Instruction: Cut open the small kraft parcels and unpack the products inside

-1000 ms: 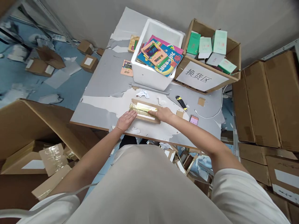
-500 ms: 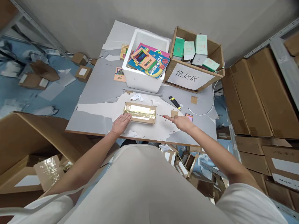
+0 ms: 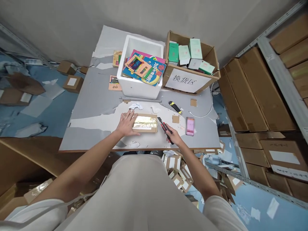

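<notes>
A small cardboard box point(image 3: 145, 123) lies flat on the table, sealed along its top with shiny clear tape and bearing white labels. My left hand point(image 3: 127, 123) rests at its left end, fingers spread over the far corner and thumb stretched along the near side. In my right hand point(image 3: 173, 136) is a black and red utility knife point(image 3: 164, 128), fingers wrapped round the handle. Its tip points up and left, close to the box's right end; I cannot tell whether they touch. A phone point(image 3: 190, 126) with a lit pink screen lies right of this hand.
Behind stand a white foam box point(image 3: 139, 91) with books and an open carton point(image 3: 204, 85) of green and white boxes. A black and yellow cutter point(image 3: 175, 107), cardboard scraps point(image 3: 175, 119) and a white cable point(image 3: 204, 115) lie on the table point(image 3: 93, 99). Shelving point(image 3: 271, 54) rises at right.
My right hand has drawn closer to me and to the left, turning the knife to point upward. My left hand has spread its fingers over the box's end. The phone now shows fully.
</notes>
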Motion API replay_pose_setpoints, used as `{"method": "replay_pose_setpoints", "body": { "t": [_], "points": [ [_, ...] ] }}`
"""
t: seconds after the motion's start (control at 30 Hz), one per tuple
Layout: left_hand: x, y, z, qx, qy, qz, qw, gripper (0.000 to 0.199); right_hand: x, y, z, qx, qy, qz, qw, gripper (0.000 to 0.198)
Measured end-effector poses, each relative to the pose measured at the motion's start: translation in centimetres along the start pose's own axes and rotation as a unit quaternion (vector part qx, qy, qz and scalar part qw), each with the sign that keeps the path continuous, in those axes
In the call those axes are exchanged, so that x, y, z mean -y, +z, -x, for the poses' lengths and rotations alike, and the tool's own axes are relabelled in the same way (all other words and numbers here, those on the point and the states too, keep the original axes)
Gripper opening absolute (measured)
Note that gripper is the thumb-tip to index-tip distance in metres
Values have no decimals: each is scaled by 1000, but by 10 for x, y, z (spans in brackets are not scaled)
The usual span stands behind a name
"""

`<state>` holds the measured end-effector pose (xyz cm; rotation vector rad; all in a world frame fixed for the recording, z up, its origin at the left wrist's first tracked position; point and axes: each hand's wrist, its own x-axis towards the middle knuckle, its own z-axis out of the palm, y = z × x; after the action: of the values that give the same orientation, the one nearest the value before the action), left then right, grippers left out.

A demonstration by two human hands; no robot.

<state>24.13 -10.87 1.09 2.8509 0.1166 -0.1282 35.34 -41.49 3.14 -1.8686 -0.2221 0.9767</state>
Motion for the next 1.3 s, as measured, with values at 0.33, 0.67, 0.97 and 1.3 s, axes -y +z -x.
{"method": "replay_pose_setpoints", "body": {
  "t": [0.33, 0.67, 0.97, 1.3],
  "points": [
    [3, 4, 0, -13, -9, 28, 999, 120, -1, 4, -4, 26, -8, -27, 999, 64],
    [3, 4, -2, -26, -17, 49, 998, 116, 13, -27, -9, 123, -4, 104, 987, 59],
    [2, 3, -1, -20, -24, 49, 998, 115, -1, 5, 11, 110, 8, 17, 994, 62],
    [-20, -1, -5, -62, -183, 97, 976, 114, -34, 62, 45, -188, -28, -257, 948, 71]
  ]
}}
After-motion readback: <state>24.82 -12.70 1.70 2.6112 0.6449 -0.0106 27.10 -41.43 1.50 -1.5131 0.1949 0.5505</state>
